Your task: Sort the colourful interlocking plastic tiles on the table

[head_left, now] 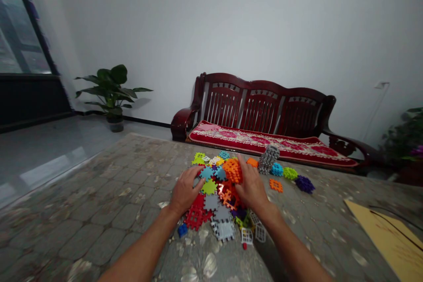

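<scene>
The pieces (210,202) look like smooth plastic; towards the table's (132,211) right edge, the sheet (380,233) looks matt paper; beyond its far edge, the bench (228,78) is glossy wood.

The left forearm (142,243) and right forearm (292,241) reach forward; left hand (185,191) has bent fingers (191,172), right hand (251,188) has thumb (240,190) apart.

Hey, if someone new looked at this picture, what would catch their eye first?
Probably the bright jumble of plastic pieces on the patterned tablecloth, with the left hand at its left side and the right hand at an orange stack. Next, the dark red wooden bench beyond the table, its seat covered in red floral fabric, and the leafy potted plant at left.
</scene>
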Motion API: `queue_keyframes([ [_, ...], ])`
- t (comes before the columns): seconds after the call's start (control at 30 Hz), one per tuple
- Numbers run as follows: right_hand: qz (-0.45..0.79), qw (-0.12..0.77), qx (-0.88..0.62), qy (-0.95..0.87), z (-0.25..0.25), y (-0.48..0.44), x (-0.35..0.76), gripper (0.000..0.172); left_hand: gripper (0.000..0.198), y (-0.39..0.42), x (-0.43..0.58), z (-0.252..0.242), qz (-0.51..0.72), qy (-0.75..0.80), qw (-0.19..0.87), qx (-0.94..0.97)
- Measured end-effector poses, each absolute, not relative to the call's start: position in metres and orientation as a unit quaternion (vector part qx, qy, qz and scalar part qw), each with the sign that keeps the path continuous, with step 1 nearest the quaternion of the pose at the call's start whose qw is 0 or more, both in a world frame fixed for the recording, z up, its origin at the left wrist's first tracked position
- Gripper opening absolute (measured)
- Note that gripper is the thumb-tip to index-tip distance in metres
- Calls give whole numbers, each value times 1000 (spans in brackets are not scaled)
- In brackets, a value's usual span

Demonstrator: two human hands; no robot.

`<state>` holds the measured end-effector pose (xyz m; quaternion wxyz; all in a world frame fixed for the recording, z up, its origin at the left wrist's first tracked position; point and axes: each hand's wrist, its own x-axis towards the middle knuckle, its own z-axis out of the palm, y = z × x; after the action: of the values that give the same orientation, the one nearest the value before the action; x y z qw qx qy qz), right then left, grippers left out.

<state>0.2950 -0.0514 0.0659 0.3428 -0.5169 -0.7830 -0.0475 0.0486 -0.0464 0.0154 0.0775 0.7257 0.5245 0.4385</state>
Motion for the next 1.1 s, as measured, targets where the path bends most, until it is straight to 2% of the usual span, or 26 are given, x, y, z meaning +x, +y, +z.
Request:
queue_keyframes([
  [0.23,-20,361,-518,-775,60,-50,284,83,67,-53,52,15,426,469,71,771],
  [0.5,9,404,-589,-700,39,-47,312,54,36,-54,55,21,359,480,56,798],
  [0.7,50,436,-613,-657,17,-39,333,47,26,-55,55,24,379,496,67,778],
  [0.83,39,436,-634,-638,10,-42,337,45,27,-55,55,24,397,484,80,776],
  [0.97,-3,428,-610,-667,13,-53,333,42,30,-58,55,32,337,443,136,820],
  [1.1,-21,385,-539,-749,21,-63,326,41,57,-61,53,42,238,401,152,871],
])
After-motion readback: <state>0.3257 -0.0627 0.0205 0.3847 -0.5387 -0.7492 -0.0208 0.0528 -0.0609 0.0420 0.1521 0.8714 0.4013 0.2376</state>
